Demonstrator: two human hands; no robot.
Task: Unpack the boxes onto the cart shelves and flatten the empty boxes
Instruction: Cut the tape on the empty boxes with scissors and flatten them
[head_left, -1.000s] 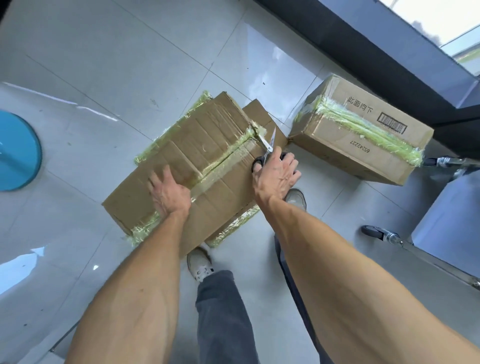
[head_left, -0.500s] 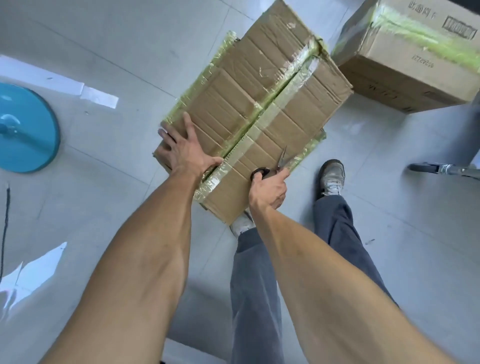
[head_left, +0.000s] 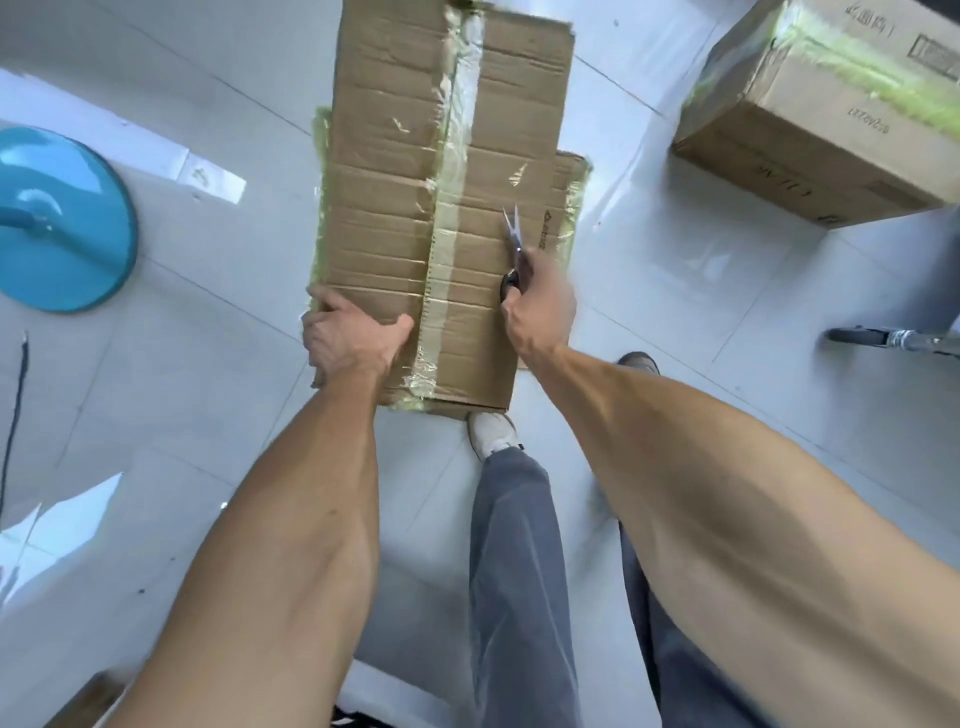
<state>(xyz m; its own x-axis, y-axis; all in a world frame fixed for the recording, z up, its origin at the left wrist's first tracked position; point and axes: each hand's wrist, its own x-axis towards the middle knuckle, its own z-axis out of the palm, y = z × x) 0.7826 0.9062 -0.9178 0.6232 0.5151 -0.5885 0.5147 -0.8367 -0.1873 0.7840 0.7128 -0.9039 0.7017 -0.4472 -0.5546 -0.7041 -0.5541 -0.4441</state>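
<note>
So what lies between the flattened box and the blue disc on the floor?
Only bare floor tile between the flattened box and blue disc, per the head view.

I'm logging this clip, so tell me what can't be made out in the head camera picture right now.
Head view only:
- Second box: cut off by the top and right edges; its print is blurred.
- Scissors: handles hidden inside the right hand.
- Flattened box: its far end is cut off by the top edge; the left hand covers its near corner.
- Cart: only a wheel shows at the right edge.
</note>
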